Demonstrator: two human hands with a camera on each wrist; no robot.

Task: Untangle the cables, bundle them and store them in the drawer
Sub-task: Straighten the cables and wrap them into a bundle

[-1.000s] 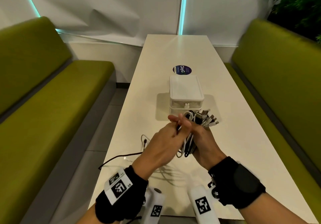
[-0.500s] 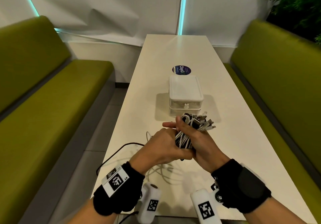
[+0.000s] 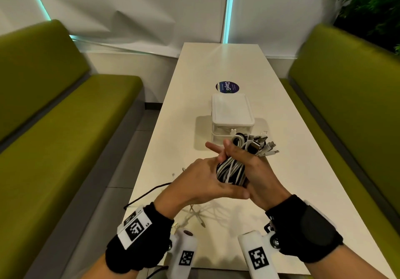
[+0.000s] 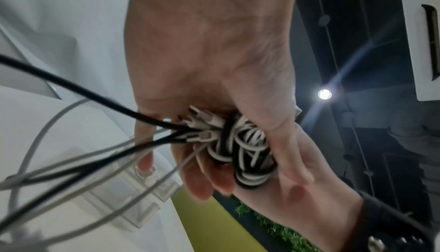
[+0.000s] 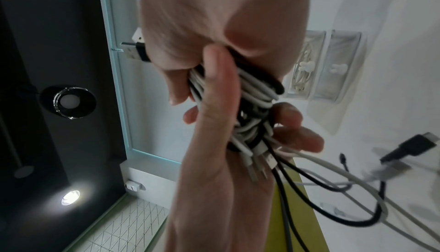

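Observation:
A thick bundle of white and black cables (image 3: 232,170) is held above the table, just in front of the white drawer box (image 3: 231,112). My right hand (image 3: 256,166) grips the bundle from the right, and several connectors (image 3: 265,147) stick out past its fingers. My left hand (image 3: 205,180) wraps the lower part from the left, thumb lying across underneath. In the left wrist view, loose black and white tails (image 4: 100,154) run out of the coiled bundle (image 4: 247,148). The right wrist view shows the bundle (image 5: 252,109) squeezed between both hands, tails trailing toward the table.
A black cable tail (image 3: 149,193) and white tails (image 3: 194,213) lie on the white table (image 3: 292,170) near its left edge. A round blue sticker (image 3: 227,87) sits behind the box. One translucent drawer (image 5: 306,64) holds a coiled white cable. Green benches flank the table.
My left hand slid from the top of the bundle down round its lower part. The bundle moved slightly forward, and the loose tails shifted on the table.

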